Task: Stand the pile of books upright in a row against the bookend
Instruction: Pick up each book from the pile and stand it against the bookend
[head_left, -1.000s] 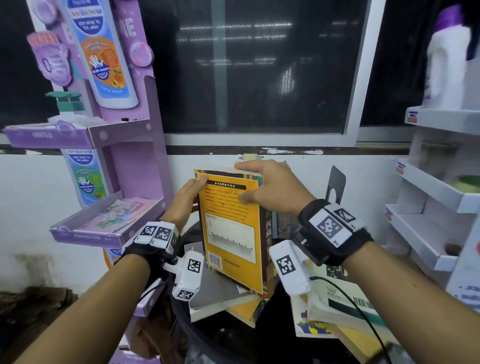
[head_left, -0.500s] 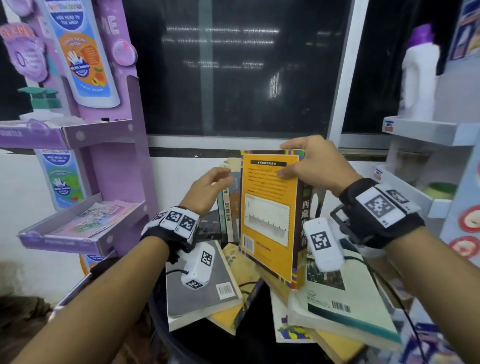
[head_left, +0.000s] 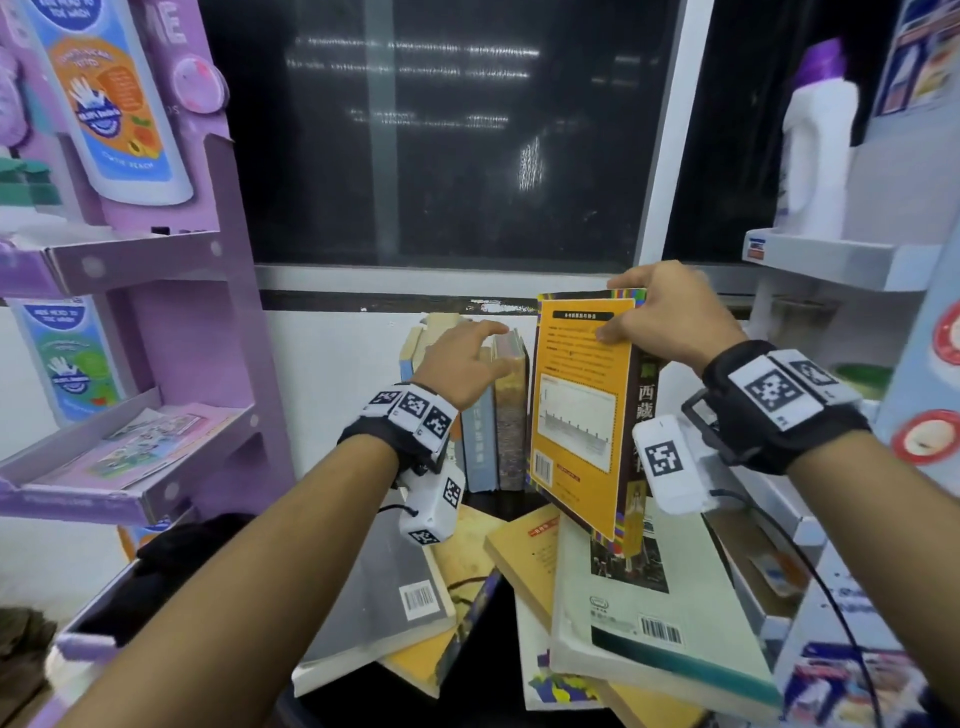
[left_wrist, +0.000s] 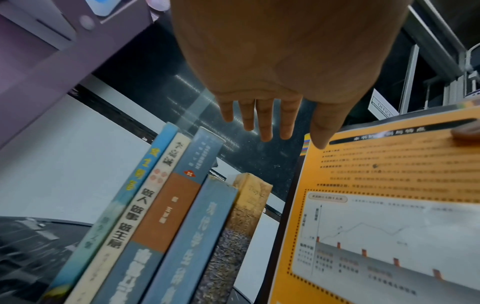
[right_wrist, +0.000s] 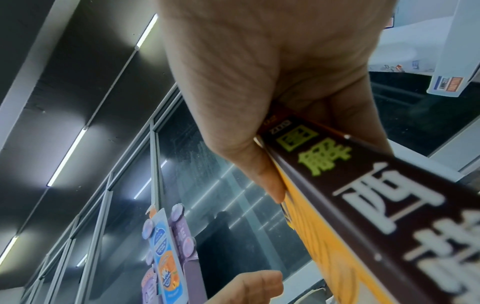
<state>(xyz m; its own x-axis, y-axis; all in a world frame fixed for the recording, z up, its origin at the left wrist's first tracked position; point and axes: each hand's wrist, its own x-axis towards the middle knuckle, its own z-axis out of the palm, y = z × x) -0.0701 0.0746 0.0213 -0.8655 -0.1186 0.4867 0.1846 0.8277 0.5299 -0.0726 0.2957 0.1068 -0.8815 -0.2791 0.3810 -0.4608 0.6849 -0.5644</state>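
Beside the standing row (head_left: 493, 415), orange book (head_left: 582, 410), carried rightward since a second ago, pinched upright in right hand (head_left: 670, 317); left hand (head_left: 462, 358), fingers straight, steadies row; insertion pending

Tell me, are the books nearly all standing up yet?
Not quite. Five standing books already make a row, with the left hand open at their tops. The right hand grips the orange book, upright beside the row. Several flat books still lie piled in front.
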